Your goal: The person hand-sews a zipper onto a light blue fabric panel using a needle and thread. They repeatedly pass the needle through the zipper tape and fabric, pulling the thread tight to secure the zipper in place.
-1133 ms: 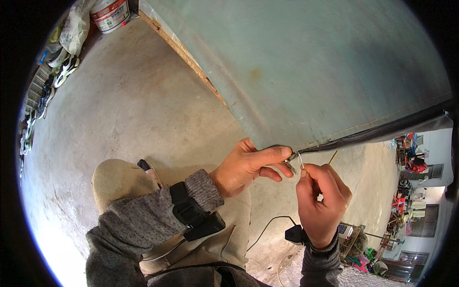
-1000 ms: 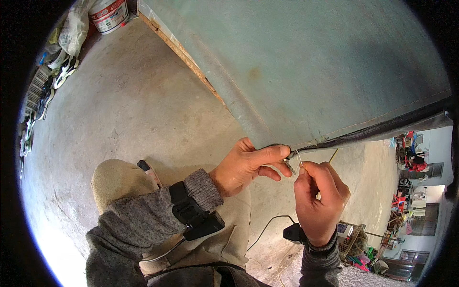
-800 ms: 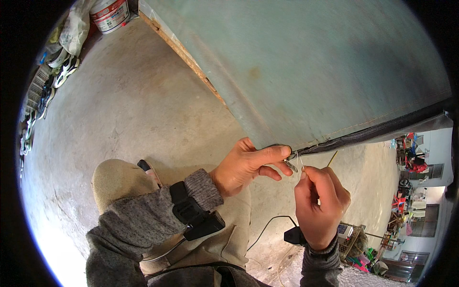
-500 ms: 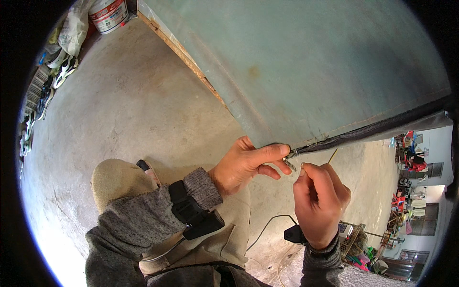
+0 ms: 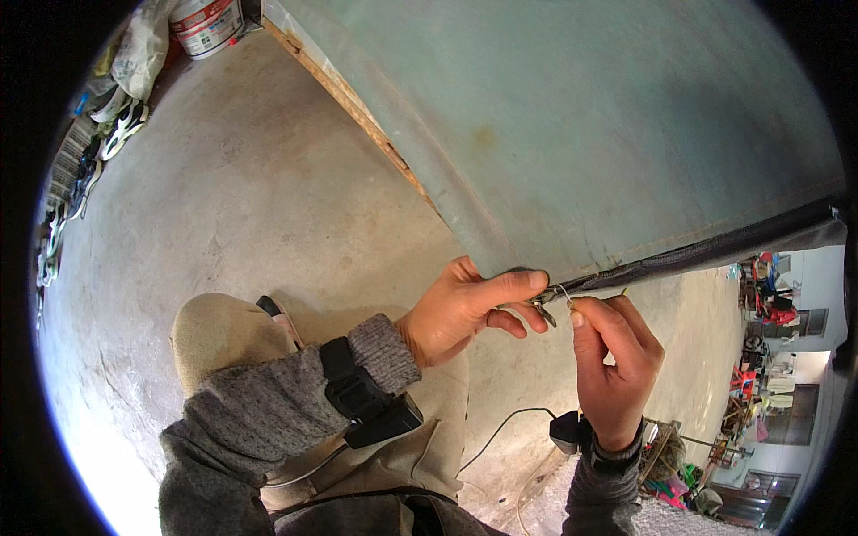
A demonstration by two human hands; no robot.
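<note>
A large grey-green sheet of material [image 5: 572, 134] spreads across the upper right, with a dark strip [image 5: 706, 246] along its near edge. My left hand [image 5: 469, 304] pinches the sheet's near corner, thumb on top, where the dark strip ends. Under that thumb hangs a small dark metal piece [image 5: 548, 314], perhaps a clip or zipper pull. My right hand [image 5: 617, 357] is closed, thumb and forefinger pinching a thin curved wire-like piece [image 5: 565, 291]. This piece arcs to the end of the strip; I cannot tell whether it is a needle or wire.
Worn wood [image 5: 357, 107] shows along the sheet's left edge. Concrete floor [image 5: 250, 179] lies below. A white and red bucket [image 5: 207, 31] and several shoes [image 5: 125, 125] line the far left. Clutter [image 5: 670, 473] stands at the lower right, and a cable [image 5: 505, 420] runs between my forearms.
My right hand has moved slightly right and up, and the curved piece now shows more clearly between its fingertips and the strip. My left hand still grips the corner, shifted slightly right.
</note>
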